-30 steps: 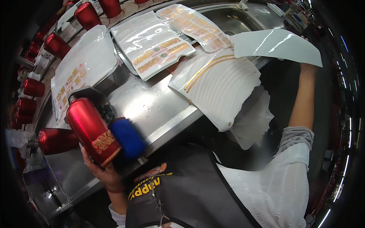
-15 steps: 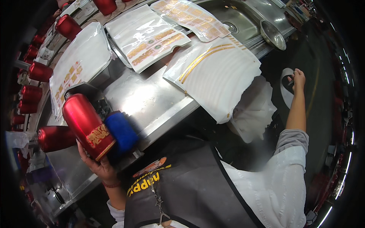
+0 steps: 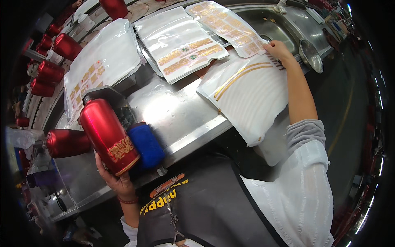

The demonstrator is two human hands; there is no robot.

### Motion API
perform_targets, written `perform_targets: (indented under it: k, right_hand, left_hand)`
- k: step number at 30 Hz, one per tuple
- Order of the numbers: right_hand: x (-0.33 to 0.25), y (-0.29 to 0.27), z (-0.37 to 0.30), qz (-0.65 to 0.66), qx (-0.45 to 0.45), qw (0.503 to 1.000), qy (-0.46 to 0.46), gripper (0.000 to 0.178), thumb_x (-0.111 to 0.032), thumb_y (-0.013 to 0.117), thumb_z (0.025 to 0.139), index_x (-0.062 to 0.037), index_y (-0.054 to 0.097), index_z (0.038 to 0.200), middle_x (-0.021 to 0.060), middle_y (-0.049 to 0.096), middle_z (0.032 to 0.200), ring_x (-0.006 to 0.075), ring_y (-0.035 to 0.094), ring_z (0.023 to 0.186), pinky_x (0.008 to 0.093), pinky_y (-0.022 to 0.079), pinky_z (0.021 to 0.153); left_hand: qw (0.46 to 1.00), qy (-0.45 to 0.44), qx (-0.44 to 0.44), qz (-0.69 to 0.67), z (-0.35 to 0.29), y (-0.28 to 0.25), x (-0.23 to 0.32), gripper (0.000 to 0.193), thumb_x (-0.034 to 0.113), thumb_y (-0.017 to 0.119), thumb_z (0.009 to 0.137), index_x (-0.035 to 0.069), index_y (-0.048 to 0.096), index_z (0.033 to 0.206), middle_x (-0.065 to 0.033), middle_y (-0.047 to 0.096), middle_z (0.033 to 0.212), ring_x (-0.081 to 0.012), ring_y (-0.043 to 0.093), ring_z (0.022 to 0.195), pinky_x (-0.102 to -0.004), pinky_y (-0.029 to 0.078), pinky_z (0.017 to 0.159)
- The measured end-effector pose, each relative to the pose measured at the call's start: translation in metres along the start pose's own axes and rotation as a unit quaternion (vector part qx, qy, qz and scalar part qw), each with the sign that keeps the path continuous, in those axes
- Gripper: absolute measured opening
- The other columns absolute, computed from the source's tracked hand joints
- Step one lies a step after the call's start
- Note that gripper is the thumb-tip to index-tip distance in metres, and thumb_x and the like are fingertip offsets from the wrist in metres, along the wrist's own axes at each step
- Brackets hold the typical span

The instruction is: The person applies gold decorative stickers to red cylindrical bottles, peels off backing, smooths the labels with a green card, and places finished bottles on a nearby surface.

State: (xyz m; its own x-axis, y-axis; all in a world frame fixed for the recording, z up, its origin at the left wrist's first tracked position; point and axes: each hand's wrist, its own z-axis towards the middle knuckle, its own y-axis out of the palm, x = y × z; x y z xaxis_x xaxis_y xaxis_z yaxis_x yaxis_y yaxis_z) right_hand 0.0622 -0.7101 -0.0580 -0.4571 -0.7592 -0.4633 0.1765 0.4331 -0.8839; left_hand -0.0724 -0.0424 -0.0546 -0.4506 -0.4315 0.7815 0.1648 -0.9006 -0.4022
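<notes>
My left hand [image 3: 117, 183] supports the base end of a glossy red bottle [image 3: 103, 125], which leans with its neck pointing away to the upper left. A gold patterned band sits near its base. My right hand [image 3: 282, 52] is stretched to the far side, its fingers pinched at the near right corner of a sheet of small gold decals [image 3: 226, 25]. Below that hand lies a white sheet with curved gold stripes [image 3: 257, 105], overhanging the counter edge. A blue cloth pad [image 3: 146, 146] is beside the bottle.
A steel counter [image 3: 164, 103] holds a middle stack of decal sheets [image 3: 168, 31] and a left stack [image 3: 109, 49]. A sink [image 3: 271, 24] and a metal bowl [image 3: 311, 56] are at the far right. Another red bottle [image 3: 68, 143] lies at left; several more line the conveyor [image 3: 133, 9].
My right hand has moved from the right, where it held a curled white strip, to the gold decal sheet. The strip is out of sight. My left hand still holds the bottle.
</notes>
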Motion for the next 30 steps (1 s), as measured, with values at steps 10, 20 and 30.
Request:
perform_targets:
  k: [10, 20, 30]
  right_hand:
    - [0.008, 0.015, 0.0, 0.062, 0.179, 0.982, -0.015, 0.023, -0.024, 0.069, 0.086, -0.0017, 0.071, 0.087, 0.0165, 0.07, 0.082, 0.0308, 0.066, 0.076, 0.0413, 0.051, 0.073]
    - [-0.017, -0.006, 0.003, -0.122, 0.296, 0.919, -0.23, 0.02, -0.02, 0.066, 0.095, 0.0005, 0.065, 0.099, 0.0058, 0.059, 0.096, 0.014, 0.055, 0.08, 0.0301, 0.047, 0.074]
    - [-0.229, 0.102, 0.089, -0.217, -0.118, 0.919, -0.307, 0.02, -0.019, 0.064, 0.09, 0.0002, 0.069, 0.094, 0.0217, 0.065, 0.104, 0.0379, 0.066, 0.091, 0.0472, 0.05, 0.085]
  left_hand:
    - [0.999, -0.029, 0.021, -0.037, -0.003, 0.004, 0.0, 0.098, 0.057, 0.067, 0.09, -0.001, 0.022, 0.155, -0.0174, 0.033, 0.157, -0.0275, 0.047, 0.136, -0.0397, 0.043, 0.109]
    - [0.998, -0.011, 0.013, -0.056, 0.0, 0.007, 0.002, 0.098, 0.052, 0.069, 0.09, -0.002, 0.021, 0.155, -0.0182, 0.042, 0.15, -0.026, 0.05, 0.132, -0.0385, 0.041, 0.109]
    - [0.998, -0.013, 0.007, 0.053, 0.008, 0.001, 0.012, 0.098, 0.053, 0.074, 0.087, -0.009, 0.031, 0.15, -0.0256, 0.051, 0.14, -0.0348, 0.058, 0.122, -0.0451, 0.043, 0.107]
